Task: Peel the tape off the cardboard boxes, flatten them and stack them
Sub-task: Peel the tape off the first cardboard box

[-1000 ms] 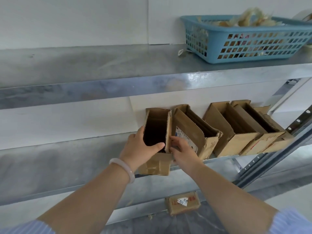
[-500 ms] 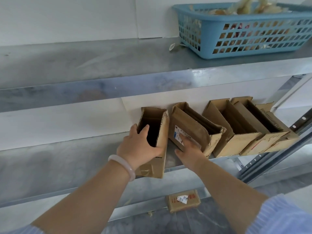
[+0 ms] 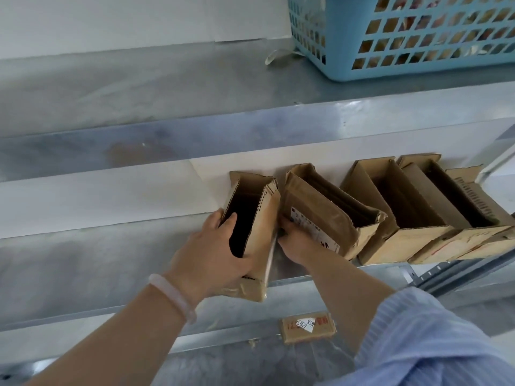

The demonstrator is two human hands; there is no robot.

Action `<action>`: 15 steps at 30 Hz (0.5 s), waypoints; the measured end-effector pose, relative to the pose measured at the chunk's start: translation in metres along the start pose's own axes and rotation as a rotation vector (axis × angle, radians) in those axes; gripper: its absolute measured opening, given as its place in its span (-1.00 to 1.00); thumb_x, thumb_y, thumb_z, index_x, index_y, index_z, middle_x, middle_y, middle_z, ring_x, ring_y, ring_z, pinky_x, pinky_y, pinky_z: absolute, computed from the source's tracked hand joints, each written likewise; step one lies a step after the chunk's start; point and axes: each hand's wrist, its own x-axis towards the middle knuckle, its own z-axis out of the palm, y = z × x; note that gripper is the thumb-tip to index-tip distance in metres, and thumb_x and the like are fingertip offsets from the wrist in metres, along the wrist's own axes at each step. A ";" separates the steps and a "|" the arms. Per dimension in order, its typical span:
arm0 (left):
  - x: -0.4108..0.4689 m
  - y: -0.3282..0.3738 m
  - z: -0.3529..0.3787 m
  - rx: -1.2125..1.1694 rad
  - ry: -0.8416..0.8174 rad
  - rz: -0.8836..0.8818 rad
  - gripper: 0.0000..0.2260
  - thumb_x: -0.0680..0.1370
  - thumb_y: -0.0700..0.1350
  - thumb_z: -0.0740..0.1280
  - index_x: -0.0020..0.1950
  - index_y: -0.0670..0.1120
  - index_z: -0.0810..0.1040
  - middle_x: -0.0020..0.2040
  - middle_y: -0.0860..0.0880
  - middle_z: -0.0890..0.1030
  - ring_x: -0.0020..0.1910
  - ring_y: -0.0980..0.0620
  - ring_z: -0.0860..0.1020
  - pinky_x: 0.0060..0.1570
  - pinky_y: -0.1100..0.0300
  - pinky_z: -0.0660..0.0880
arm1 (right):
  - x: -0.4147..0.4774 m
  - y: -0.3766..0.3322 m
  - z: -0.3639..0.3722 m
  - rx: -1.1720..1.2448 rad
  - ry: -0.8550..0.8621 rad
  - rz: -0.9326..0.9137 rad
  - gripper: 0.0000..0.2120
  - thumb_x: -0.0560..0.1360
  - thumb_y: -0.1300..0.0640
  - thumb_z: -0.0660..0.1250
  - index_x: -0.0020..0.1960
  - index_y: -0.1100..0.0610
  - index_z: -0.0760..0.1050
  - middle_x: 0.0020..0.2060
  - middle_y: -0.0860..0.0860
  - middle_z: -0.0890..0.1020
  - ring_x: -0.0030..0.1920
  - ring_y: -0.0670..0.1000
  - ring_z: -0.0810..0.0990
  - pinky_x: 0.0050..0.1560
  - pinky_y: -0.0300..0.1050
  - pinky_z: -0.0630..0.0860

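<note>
**Open box gripped at the shelf's front edge**

Stands leftmost in a row on the middle metal shelf: an open cardboard box, mouth up and toward the camera, leaning back toward the white wall. Juts past the shelf's front lip at its near bottom corner, with glossy brown tape wrinkled over that corner.

Held by the left hand: thumb hooked over the rim into the dark opening, fingers along the outer left wall, palm wrapped round the near end. Reaches up from the lower left, forearm bare, with a pale bracelet at the wrist.

Wedged into the gap just right of the box, the right hand, back upward. Fingers bent and tucked between this box's right wall and the labelled box beside it, tips hidden. Impossible to tell whether pinching anything or only pressing. Comes in from the lower right out of a light-blue striped sleeve.

Further right along the same shelf: a third open box, then two more open boxes, all tilted the same way and touching one another.

Below the shelf edge, a small taped parcel with red writing and a white label.

Above, on the upper shelf, a blue plastic basket with pale crumpled scraps showing through its holes, and a curled scrap just beside it.
</note>
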 end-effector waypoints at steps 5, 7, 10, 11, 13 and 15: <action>-0.007 -0.001 -0.002 -0.033 -0.010 0.006 -0.11 0.34 0.35 0.27 0.56 0.11 -0.05 0.53 0.24 -0.10 0.47 -0.05 0.23 0.31 0.07 0.32 | 0.017 0.007 0.005 0.136 -0.005 0.125 -0.69 0.62 -0.07 0.08 0.34 -0.19 0.34 -0.04 -0.13 0.50 0.13 0.03 0.49 0.29 0.00 0.37; -0.009 -0.002 -0.004 -0.058 -0.012 0.007 -0.11 0.36 0.32 0.30 0.57 0.11 -0.06 0.53 0.26 -0.12 0.48 -0.02 0.21 0.32 0.11 0.30 | 0.020 0.009 0.004 0.194 0.027 0.167 -0.74 0.63 -0.08 0.06 0.27 -0.21 0.38 -0.02 -0.13 0.47 0.19 0.05 0.47 0.30 -0.01 0.33; -0.010 -0.007 -0.009 -0.115 -0.010 -0.008 -0.09 0.37 0.28 0.35 0.57 0.09 -0.07 0.54 0.25 -0.10 0.49 0.02 0.17 0.37 0.11 0.27 | 0.018 0.003 0.006 0.292 -0.013 0.145 -0.76 0.65 -0.01 0.06 0.21 -0.07 0.45 0.07 0.02 0.58 0.11 0.05 0.52 0.17 -0.09 0.38; -0.009 -0.010 -0.012 -0.132 -0.014 -0.008 -0.09 0.38 0.27 0.36 0.57 0.09 -0.07 0.54 0.25 -0.10 0.50 0.04 0.16 0.37 0.12 0.26 | 0.014 -0.001 0.009 0.387 -0.036 0.145 -0.73 0.65 0.02 0.08 0.28 -0.04 0.44 0.12 0.05 0.59 0.10 0.05 0.53 0.16 -0.06 0.43; -0.010 -0.015 -0.016 -0.178 -0.026 0.000 -0.11 0.39 0.24 0.36 0.57 0.11 -0.07 0.54 0.27 -0.09 0.49 0.08 0.15 0.33 0.17 0.26 | 0.004 -0.010 0.013 0.704 -0.069 0.239 -0.69 0.64 0.06 0.12 0.37 -0.03 0.37 0.20 0.08 0.55 0.17 0.11 0.53 0.19 0.09 0.53; -0.013 -0.019 -0.019 -0.256 -0.029 0.014 -0.13 0.39 0.19 0.39 0.56 0.18 -0.07 0.52 0.29 -0.03 0.46 0.13 0.18 0.23 0.24 0.25 | -0.006 -0.016 0.017 1.025 -0.126 0.397 -0.70 0.63 0.02 0.17 0.34 0.06 0.38 0.19 0.13 0.57 0.15 0.17 0.57 0.13 0.18 0.58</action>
